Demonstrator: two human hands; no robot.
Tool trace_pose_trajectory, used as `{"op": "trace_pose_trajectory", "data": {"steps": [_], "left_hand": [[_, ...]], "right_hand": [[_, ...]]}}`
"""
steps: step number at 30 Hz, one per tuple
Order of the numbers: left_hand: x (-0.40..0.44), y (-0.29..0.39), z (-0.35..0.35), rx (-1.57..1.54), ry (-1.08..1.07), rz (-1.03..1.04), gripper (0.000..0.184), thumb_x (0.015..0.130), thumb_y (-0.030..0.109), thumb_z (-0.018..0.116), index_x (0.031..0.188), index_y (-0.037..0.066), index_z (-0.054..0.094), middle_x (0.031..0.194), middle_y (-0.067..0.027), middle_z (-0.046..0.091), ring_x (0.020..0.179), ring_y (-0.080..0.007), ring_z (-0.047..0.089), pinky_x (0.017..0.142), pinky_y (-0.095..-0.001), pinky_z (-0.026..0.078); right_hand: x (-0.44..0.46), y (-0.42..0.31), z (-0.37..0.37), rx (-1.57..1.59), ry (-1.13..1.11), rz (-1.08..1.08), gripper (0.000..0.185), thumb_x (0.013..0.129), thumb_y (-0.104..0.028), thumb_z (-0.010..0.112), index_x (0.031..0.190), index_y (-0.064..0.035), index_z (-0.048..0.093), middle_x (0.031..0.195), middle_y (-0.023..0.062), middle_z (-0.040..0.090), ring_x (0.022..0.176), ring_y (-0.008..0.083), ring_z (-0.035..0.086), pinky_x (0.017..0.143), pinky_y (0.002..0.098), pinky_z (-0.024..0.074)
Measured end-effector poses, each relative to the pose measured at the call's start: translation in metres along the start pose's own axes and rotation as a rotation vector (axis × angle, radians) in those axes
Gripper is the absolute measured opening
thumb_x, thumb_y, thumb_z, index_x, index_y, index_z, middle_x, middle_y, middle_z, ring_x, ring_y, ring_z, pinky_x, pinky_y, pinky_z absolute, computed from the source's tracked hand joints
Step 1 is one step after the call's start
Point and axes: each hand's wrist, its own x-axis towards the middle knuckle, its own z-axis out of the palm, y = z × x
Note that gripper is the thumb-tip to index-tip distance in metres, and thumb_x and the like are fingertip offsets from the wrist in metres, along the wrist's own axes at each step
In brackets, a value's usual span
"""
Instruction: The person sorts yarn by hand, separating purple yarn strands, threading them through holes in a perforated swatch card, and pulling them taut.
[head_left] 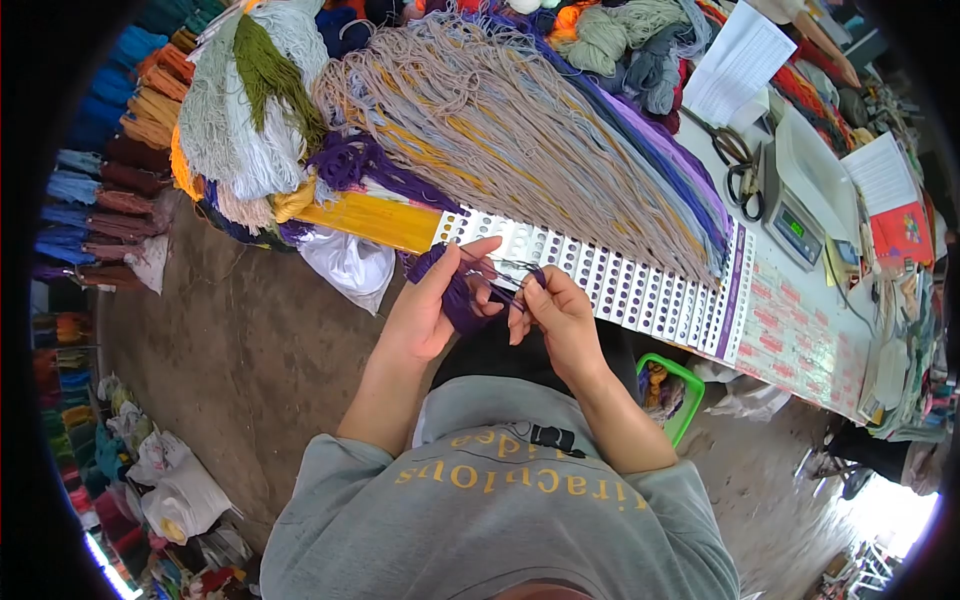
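Observation:
My left hand is closed around a bundle of dark purple yarn, which hangs below the fingers. Strands run from that bundle across to my right hand, where thumb and fingers pinch them. Both hands are in front of my body, just short of the table edge. Beyond them lies a white card strip with rows of round holes. Long grey, beige and yellow yarn strands spread over it. Another purple yarn clump rests to the left of these strands.
A yellow board lines the table's left edge. White and green skeins are heaped there. Scissors and a digital scale are on the right. A green basket stands below the table. Coloured yarn hanks hang at far left.

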Motion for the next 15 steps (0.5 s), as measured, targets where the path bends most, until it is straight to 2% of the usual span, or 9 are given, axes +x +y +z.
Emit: {"op": "trace_pose_trajectory", "data": {"steps": [3,6,8,12,15], "left_hand": [[-0.0007,0.0006,0.0000,-0.013,-0.053,-0.008,0.046,0.096,0.034,0.041,0.123,-0.001,0.050,0.086,-0.0033,0.057,0.072,-0.0098,0.054,0.069,-0.0269,0.051],[-0.0015,0.0017,0.0028,-0.005,0.019,-0.026,0.045,0.096,0.034,0.042,0.123,-0.002,0.050,0.082,-0.0027,0.057,0.073,-0.0091,0.054,0.064,-0.0234,0.050],[0.0002,0.0005,0.0006,0.055,0.025,0.013,0.045,0.096,0.034,0.041,0.122,-0.002,0.051,0.084,-0.0036,0.059,0.074,-0.0086,0.054,0.056,-0.0217,0.046],[-0.0008,0.0035,0.0016,0.023,0.029,-0.005,0.045,0.096,0.034,0.041,0.120,-0.002,0.052,0.087,-0.0050,0.061,0.076,-0.0084,0.054,0.049,-0.0193,0.039],[-0.0019,0.0062,0.0039,0.031,0.073,-0.022,0.045,0.096,0.035,0.040,0.119,-0.002,0.052,0.086,-0.0062,0.062,0.073,-0.0087,0.054,0.045,-0.0173,0.034]], "right_hand": [[0.0001,0.0003,-0.0007,-0.016,-0.001,-0.003,0.022,0.096,-0.023,0.046,0.086,-0.0033,0.050,0.070,0.0052,0.060,0.055,0.0120,0.055,0.056,0.0222,0.0417],[0.0000,0.0007,-0.0005,-0.019,0.010,-0.003,0.023,0.096,-0.023,0.045,0.086,-0.0031,0.050,0.069,0.0052,0.059,0.054,0.0120,0.055,0.056,0.0222,0.0417],[0.0001,0.0012,-0.0012,-0.024,0.006,-0.006,0.024,0.096,-0.024,0.045,0.086,-0.0030,0.050,0.068,0.0050,0.059,0.054,0.0119,0.054,0.055,0.0220,0.0416],[-0.0004,0.0018,-0.0022,-0.020,0.008,-0.003,0.024,0.095,-0.025,0.047,0.086,-0.0033,0.050,0.066,0.0040,0.058,0.053,0.0108,0.053,0.053,0.0210,0.0406],[-0.0021,-0.0045,0.0004,-0.104,-0.072,0.124,0.022,0.093,-0.023,0.050,0.090,-0.0005,0.053,0.063,0.0032,0.053,0.053,0.0106,0.051,0.050,0.0222,0.0406]]}}
